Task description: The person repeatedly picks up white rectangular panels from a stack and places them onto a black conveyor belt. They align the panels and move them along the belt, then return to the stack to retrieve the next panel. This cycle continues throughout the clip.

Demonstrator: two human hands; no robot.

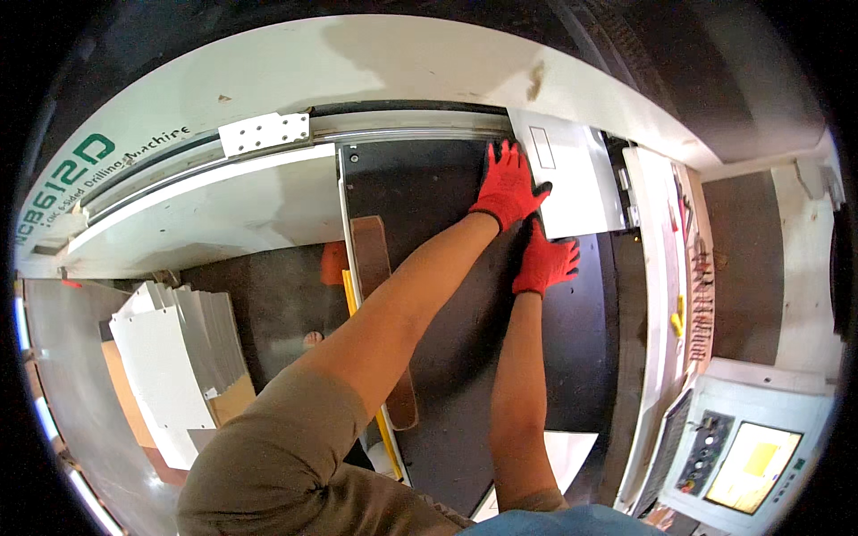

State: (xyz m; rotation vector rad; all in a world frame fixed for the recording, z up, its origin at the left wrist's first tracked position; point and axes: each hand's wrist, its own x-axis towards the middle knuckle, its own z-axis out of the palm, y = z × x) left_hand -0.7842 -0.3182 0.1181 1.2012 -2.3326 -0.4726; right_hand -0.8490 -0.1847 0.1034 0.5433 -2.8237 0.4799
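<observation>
Evidently the panel (581, 183) is already on the bed (456, 357) at two o'clock — left hand (509, 188) and right hand (547, 259) splayed at its edges, gripping nothing — while the stack (165, 366) sits at eight o'clock, finished or not unclear

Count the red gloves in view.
2: one on the left hand, beside the white panel's left edge; one on the right hand, by its lower-left corner. No others show.
</observation>
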